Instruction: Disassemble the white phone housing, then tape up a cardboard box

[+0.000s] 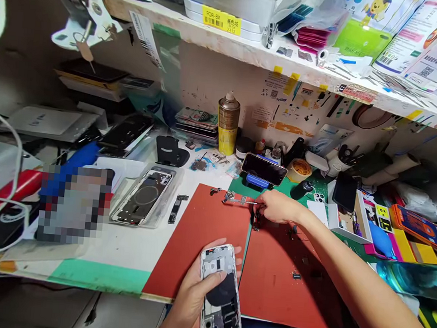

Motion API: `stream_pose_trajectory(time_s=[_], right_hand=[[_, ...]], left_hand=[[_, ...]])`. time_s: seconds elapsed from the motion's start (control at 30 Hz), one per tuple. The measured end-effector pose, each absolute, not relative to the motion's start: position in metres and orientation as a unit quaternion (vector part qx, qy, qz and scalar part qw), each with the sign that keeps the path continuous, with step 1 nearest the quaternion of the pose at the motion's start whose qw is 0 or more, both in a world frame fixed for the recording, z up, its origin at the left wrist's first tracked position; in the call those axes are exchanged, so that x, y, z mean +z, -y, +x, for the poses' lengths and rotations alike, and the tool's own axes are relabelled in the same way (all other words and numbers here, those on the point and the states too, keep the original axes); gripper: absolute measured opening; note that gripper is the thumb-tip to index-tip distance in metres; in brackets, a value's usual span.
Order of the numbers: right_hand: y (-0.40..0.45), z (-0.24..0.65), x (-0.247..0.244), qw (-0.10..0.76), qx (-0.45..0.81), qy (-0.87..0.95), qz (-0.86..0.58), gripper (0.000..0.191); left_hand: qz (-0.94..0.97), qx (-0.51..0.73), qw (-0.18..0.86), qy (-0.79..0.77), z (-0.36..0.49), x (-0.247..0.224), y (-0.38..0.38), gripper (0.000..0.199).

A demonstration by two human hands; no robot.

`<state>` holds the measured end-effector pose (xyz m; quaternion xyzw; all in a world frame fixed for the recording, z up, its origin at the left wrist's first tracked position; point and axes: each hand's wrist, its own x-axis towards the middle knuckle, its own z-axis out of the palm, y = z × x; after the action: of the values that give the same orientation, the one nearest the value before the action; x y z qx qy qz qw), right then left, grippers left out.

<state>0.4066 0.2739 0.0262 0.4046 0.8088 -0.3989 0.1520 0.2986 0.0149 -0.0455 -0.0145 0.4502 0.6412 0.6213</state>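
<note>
My left hand (189,297) grips an opened phone housing (224,312) near the front edge of the work mat (213,225), thumb across its inner face. A dark round pad and camera openings show inside the housing. Over the back of the mat, my right hand (279,206) is closed on thin metal tweezers (251,203) that point left. Their tip is close to a small metallic phone part (230,196); whether they touch it I cannot tell. Beside it lies another small part (215,191). Dark small parts (256,221) sit just below my right hand.
A phone back (143,193) lies in a clear tray on the left, with a dark circuit strip (178,209) beside it. Behind the mat stand a spray can (227,124) and a propped phone (264,169). A loaded shelf (222,36) overhangs the bench. A white box (347,221) stands right.
</note>
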Motion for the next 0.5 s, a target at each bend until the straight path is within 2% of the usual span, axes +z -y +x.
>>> stream_pose_trajectory(time_s=[0.17,0.4,0.5], right_hand=[[-0.259,0.417,0.021,0.080,-0.445,-0.775,0.441,0.028],[-0.213,0.463,-0.009,-0.142,-0.513,-0.624,0.571,0.019],[-0.199,0.465,-0.023,-0.207,-0.538,-0.558,0.597,0.022]], left_hand=[[-0.019,0.638,0.623,-0.452,0.298,-0.045,-0.015,0.074],[-0.021,0.633,0.623,-0.459,0.299,-0.041,-0.017,0.078],[-0.021,0.636,0.623,-0.455,0.299,-0.042,-0.018,0.078]])
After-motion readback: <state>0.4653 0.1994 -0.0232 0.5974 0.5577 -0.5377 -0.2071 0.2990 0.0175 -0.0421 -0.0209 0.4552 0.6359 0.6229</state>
